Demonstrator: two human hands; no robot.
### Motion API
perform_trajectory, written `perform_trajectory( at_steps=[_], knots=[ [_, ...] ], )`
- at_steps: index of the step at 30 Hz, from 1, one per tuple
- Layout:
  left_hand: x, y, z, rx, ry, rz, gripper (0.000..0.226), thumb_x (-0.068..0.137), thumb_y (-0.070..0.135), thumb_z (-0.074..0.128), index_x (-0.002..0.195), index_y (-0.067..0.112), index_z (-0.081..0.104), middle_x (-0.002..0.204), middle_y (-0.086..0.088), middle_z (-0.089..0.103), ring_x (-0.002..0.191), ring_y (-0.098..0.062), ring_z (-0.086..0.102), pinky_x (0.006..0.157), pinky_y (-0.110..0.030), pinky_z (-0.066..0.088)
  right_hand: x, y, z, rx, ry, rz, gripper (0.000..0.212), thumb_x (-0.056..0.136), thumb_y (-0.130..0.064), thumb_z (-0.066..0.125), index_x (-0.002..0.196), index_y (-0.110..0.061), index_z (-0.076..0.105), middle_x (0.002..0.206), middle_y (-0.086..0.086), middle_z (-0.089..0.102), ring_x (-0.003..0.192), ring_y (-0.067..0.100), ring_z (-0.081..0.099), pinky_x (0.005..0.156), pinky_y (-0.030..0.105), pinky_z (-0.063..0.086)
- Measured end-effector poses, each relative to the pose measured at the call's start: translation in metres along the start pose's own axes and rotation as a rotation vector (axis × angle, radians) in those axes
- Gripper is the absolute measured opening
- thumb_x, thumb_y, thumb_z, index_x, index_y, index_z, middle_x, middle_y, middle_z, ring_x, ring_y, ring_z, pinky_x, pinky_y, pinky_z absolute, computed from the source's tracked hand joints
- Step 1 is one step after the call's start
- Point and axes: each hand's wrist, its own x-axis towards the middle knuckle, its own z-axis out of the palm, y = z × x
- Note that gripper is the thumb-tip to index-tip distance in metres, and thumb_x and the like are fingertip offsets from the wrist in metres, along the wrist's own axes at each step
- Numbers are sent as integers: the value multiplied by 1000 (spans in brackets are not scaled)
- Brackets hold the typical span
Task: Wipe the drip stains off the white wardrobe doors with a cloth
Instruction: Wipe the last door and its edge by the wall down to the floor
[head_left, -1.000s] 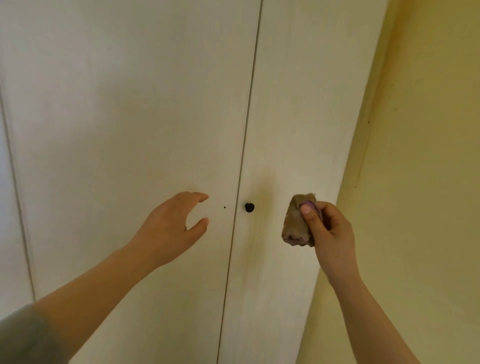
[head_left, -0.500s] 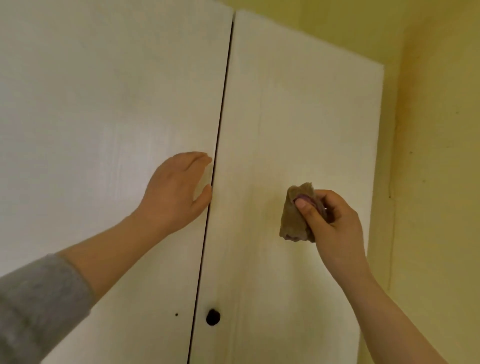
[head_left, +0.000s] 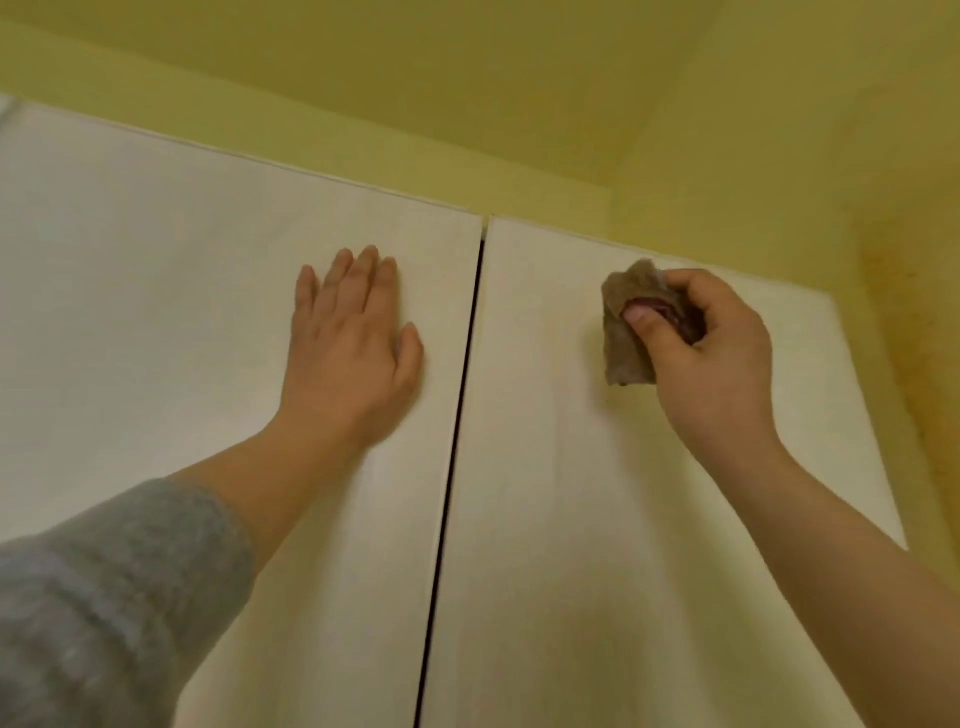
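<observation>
Cloth (head_left: 626, 338): brownish and bunched, a purplish fold showing in its middle; it sits right of centre in the upper half of the frame, in front of the right door just under that door's top edge; whether it touches the surface I cannot tell
Right hand (head_left: 711, 364): clamped on the cloth, fingers curled round its back, thumb laid across its front; the bare forearm runs down to the lower right corner
Right door (head_left: 571, 545): white, with a faint yellowish smear just left of and below the cloth
Gap (head_left: 457, 441): a thin dark line between the two doors, from top centre down to the bottom edge
Left door (head_left: 156, 312): white, filling the left half of the frame
Left hand (head_left: 353, 353): laid flat on the left door just beside the gap, fingers straight and close together, thumb out towards the gap, holding nothing
Sleeve (head_left: 104, 597): grey, lower left corner
Wall (head_left: 883, 234): yellow, above the doors and down the right side, with darker blotches near the right edge
</observation>
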Motion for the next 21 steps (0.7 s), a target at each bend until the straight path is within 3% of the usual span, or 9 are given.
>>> perform_trajectory(
  at_steps=[2, 7, 14, 17, 21],
  knots=[
    [2, -3, 3, 24, -6, 5, 72, 92, 42, 20, 157, 10, 20, 164, -12, 17, 153, -26, 7, 124, -46, -2, 28, -3, 21, -75, 6, -59, 21, 89, -15, 62, 109, -20, 66, 108, 0, 65, 100, 15, 58, 90, 31, 47],
    [2, -6, 8, 44, -24, 16, 73, 92, 44, 15, 158, 14, 12, 166, -9, 8, 154, -23, -2, 124, -44, -6, 68, -2, 60, -238, -15, -115, 30, 87, -6, 57, 112, -20, 67, 111, 0, 57, 94, 9, 47, 78, 17, 32],
    [3, -7, 7, 55, -36, 16, 73, 91, 45, 12, 158, 16, 12, 167, -8, 3, 153, -22, -6, 123, -44, -10, 113, 5, 97, -347, -34, -176, 39, 86, 0, 52, 118, -17, 67, 119, 4, 63, 110, 23, 56, 89, 26, 42],
    [3, -8, 6, 51, -47, 8, 73, 90, 44, 12, 159, 17, 11, 167, -7, 1, 153, -21, -7, 123, -43, -10, 119, 8, 111, -276, -62, -161, 38, 86, 1, 52, 117, -16, 68, 119, 3, 65, 112, 21, 57, 88, 20, 39],
    [5, -8, 5, 56, -29, 3, 73, 91, 43, 13, 158, 16, 14, 167, -7, 4, 153, -21, -5, 123, -43, -9, 80, 13, 108, -222, -124, -348, 35, 82, -1, 56, 109, -16, 72, 110, 3, 67, 105, 23, 60, 87, 25, 41]
  ],
)
